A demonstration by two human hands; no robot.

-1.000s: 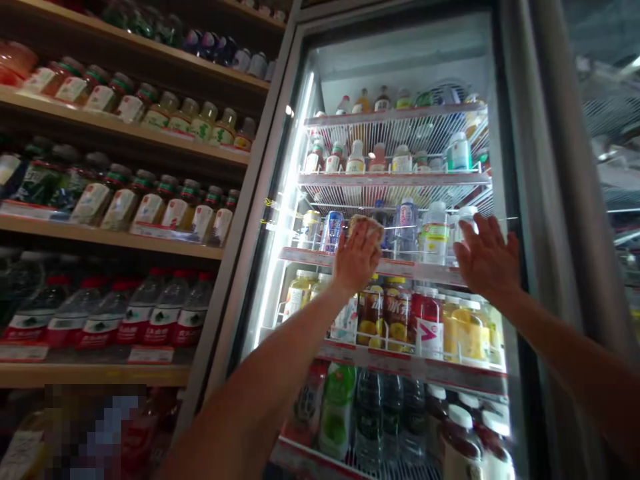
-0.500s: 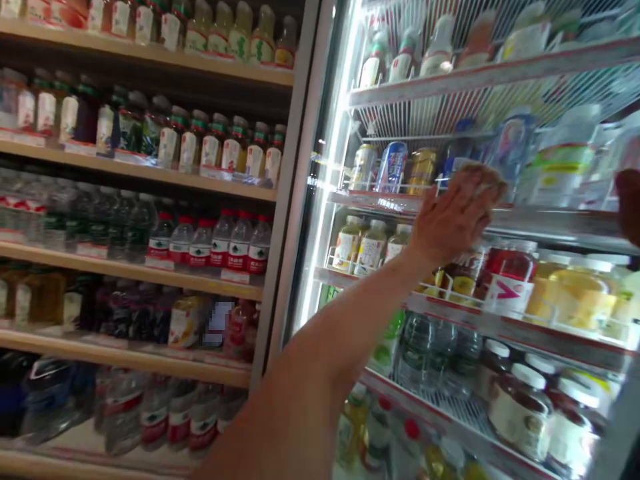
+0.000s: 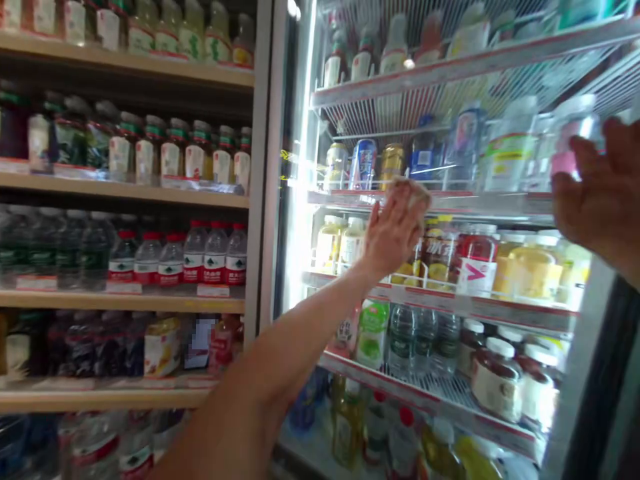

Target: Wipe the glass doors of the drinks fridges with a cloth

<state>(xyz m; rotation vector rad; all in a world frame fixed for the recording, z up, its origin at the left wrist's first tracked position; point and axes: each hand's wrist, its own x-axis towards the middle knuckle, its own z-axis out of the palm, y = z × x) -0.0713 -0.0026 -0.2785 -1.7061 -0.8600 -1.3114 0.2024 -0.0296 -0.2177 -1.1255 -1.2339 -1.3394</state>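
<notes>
My left hand (image 3: 393, 233) is raised against the glass door (image 3: 300, 267) of a lit drinks fridge. It presses a small pale cloth (image 3: 414, 189) flat onto the glass, in front of the shelf of cans (image 3: 363, 163). At the right edge of the view my right hand (image 3: 603, 193) rests on the same glass with its fingers spread and nothing in it. Behind the glass stand rows of bottles and jars on wire shelves.
Left of the fridge frame (image 3: 265, 167), wooden shelves (image 3: 125, 193) carry rows of tea bottles and red-capped water bottles (image 3: 200, 257). The fridge's lower shelves hold green-labelled bottles (image 3: 373, 333) and white-lidded jars (image 3: 493, 377). A dark door edge (image 3: 595, 400) runs down the right.
My left hand with the cloth has slid left and slightly down across the glass. My right hand, nearly out of view half a second ago, shows again at the right edge.
</notes>
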